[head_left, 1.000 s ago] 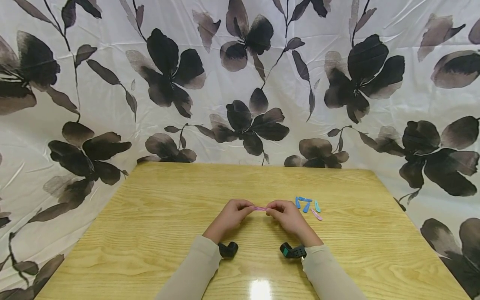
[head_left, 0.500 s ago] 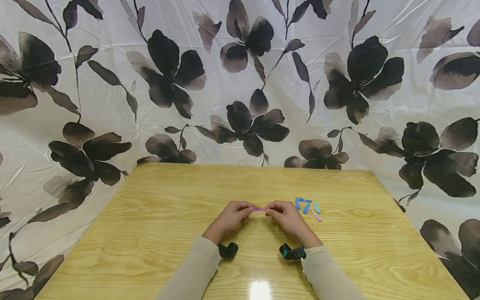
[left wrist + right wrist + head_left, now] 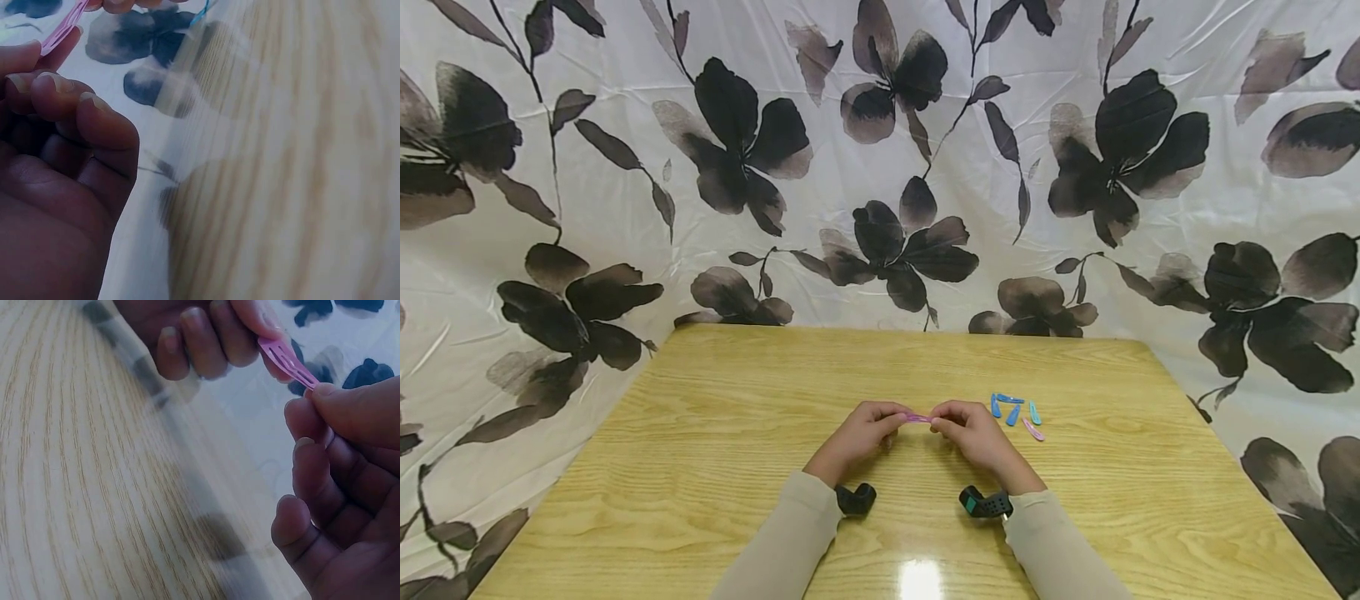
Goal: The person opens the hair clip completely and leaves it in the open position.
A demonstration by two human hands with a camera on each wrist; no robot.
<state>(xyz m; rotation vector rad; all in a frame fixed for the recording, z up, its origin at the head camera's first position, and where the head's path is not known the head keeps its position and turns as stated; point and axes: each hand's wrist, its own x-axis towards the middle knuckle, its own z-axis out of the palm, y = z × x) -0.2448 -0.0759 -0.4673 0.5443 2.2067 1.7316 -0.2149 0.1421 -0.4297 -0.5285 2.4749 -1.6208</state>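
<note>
A pink snap hair clip [image 3: 918, 418] is stretched between the two hands, above the middle of the table. The left hand [image 3: 859, 433] pinches its wider end between thumb and forefinger; the right hand [image 3: 979, 435] pinches the narrow tip. Slots run along the body of this pink clip [image 3: 289, 362], as the right wrist view shows. Its ends are partly covered by fingertips. Beyond the right hand lie a second pink clip [image 3: 1033, 429], a teal clip [image 3: 1034, 413] and several blue clips [image 3: 1013, 415].
The wood-grain table [image 3: 700, 467] reaches back to a floral cloth [image 3: 887, 167] that hangs behind it and at both sides. A black wrist camera [image 3: 856, 500] sits on the left wrist, another black camera [image 3: 985, 503] on the right.
</note>
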